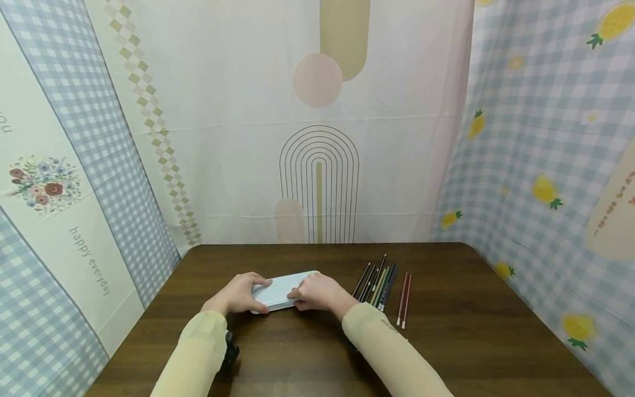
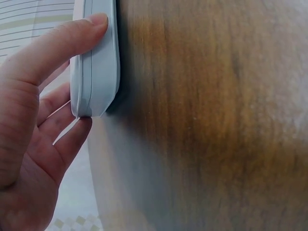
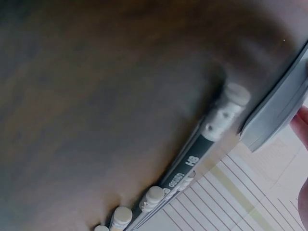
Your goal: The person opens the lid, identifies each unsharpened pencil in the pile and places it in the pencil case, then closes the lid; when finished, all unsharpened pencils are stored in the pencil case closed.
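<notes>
A flat, pale blue pencil case (image 1: 278, 288) with rounded corners lies on the brown table (image 1: 297, 353). My left hand (image 1: 239, 292) grips its left end, thumb at the near side and fingers at the far side. In the left wrist view a thin seam runs along the side of the case (image 2: 100, 72), close to the thumb. My right hand (image 1: 319, 291) has curled fingers on the right part of the case and pinches its near edge. Only a bit of that hand (image 3: 302, 126) enters the right wrist view, beside the case.
Several dark and green pencils (image 1: 378, 284) lie in a loose group right of the case. Two red pencils (image 1: 404, 300) lie farther right. White erasers cap the near ends; one dark pencil (image 3: 192, 156) is marked HB. Patterned cloths hang behind and at both sides.
</notes>
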Motion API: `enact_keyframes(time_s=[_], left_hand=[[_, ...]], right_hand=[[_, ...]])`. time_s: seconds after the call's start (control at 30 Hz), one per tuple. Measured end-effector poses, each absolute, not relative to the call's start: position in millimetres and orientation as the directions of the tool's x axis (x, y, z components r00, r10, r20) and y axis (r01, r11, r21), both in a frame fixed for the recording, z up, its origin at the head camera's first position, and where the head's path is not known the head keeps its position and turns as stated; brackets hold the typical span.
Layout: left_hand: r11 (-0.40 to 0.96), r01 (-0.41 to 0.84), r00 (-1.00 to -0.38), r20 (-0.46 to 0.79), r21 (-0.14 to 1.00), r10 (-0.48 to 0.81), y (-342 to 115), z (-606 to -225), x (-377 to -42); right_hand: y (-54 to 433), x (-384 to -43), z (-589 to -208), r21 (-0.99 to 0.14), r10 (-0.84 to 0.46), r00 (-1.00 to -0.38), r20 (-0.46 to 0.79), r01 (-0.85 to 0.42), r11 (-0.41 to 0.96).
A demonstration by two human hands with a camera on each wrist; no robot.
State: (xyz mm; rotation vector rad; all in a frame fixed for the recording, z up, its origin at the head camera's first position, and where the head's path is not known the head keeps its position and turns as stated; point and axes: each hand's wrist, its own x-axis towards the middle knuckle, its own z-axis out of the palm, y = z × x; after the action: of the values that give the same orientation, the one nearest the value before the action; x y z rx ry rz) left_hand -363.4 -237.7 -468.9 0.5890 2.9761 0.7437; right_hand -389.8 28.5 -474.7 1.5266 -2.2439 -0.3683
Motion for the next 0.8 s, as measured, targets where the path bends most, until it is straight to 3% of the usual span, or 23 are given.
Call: enact_keyframes(time_s=[0.33,0.57,0.8], left_hand=[[0.809,0.373,-0.921,0.078,0.455,0.381,-239.1,-467.5,-366.1],[0.818,0.352,-0.929,0.06,0.455,0.366,-237.9,-467.6,-367.2],[0.822,0.339,-0.933,0.053,0.458,0.356,-237.2,-467.3,-367.8]], right_hand=[[30.9,-390.5,-476.3,0.419,-0.929,-0.3,0.216,-0.831,0.366],[27.9,-390.0,-474.4,0.349,-0.906,-0.385,0.179,-0.836,0.424],[25.1,-390.5,-473.9,0.39,-0.914,-0.363,0.181,-0.827,0.406]])
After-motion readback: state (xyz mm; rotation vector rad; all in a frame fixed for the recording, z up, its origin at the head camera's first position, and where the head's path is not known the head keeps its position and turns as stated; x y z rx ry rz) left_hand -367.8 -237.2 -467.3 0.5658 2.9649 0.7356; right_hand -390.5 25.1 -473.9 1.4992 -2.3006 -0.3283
